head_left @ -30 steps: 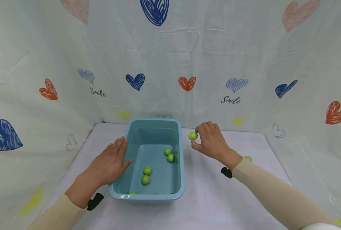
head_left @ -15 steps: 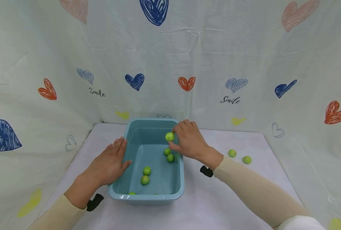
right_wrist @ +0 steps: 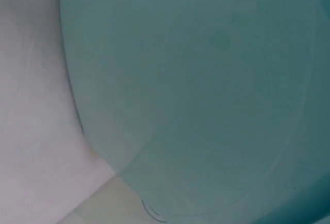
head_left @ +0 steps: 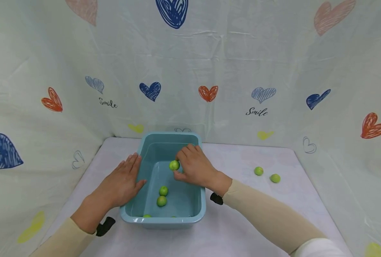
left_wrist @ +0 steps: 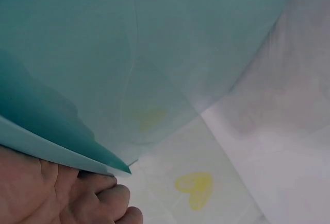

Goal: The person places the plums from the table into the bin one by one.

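A rectangular blue plastic basin (head_left: 163,220) stands on the table in the head view. Over its inside, my right hand (head_left: 195,167) pinches a small round green fruit (head_left: 174,165) between thumb and fingertips. Flat along the basin's left rim rests my left hand (head_left: 118,185), fingers straight. Two more green fruits (head_left: 162,201) lie on the basin floor near its middle, and others peek above the front rim. In the left wrist view, part of the left hand (left_wrist: 56,198) lies against the rim. The right wrist view is filled mostly by the basin wall (right_wrist: 196,80); the right hand is outside it.
Two green fruits (head_left: 267,175) sit on the white-covered table (head_left: 242,217) to the right of the basin. A pale curtain (head_left: 229,57) printed with hearts hangs behind and along the sides.
My right hand has carried the green fruit left from beside the basin, across the right rim and into the space over its inside. It now covers two fruits in the basin. The left hand stays put.
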A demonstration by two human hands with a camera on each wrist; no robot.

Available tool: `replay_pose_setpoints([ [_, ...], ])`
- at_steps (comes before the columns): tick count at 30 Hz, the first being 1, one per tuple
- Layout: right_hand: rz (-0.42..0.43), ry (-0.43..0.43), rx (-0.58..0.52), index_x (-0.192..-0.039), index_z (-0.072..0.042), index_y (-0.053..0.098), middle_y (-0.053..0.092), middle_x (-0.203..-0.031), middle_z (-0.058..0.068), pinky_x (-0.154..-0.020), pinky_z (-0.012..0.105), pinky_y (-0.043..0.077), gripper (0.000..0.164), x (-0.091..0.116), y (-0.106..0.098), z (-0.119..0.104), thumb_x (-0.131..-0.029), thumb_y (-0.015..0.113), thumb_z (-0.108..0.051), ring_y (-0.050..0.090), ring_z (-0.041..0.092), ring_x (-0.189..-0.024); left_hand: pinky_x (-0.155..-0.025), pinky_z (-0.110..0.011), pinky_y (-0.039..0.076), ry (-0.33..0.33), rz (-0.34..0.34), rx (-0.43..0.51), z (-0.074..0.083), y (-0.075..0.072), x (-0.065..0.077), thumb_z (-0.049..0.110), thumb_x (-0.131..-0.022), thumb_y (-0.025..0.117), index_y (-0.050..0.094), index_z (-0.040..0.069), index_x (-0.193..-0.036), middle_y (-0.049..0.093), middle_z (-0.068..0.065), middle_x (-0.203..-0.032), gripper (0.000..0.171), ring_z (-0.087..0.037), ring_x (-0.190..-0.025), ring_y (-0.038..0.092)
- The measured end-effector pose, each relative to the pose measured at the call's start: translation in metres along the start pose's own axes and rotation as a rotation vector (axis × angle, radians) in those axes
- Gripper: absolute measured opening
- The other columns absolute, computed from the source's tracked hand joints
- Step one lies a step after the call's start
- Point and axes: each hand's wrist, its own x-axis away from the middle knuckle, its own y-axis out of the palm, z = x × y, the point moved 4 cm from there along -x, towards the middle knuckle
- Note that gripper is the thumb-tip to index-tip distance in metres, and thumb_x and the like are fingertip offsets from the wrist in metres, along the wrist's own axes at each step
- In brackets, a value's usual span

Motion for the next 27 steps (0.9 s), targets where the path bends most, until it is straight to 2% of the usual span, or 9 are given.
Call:
replay_pose_setpoints([
  [27, 0.005, 0.009, 0.049, -0.109, -0.009, 0.068, 0.067, -0.106, 0.006, -0.079, 0.036, 0.043, 0.037, 0.0006, 0.0059, -0.0009, -0.091, 0.073, -0.04, 0.057, 0.024, -0.098, -0.125, -0.064, 0.029, 0.0, 0.002, 0.025, 0.0005, 0.0004, 0.0001, 0.033, -0.104, 0.064, 0.026, -0.014, -0.16, 0.025, -0.034, -0.168, 0.083, -0.051, -0.156, 0.027],
])
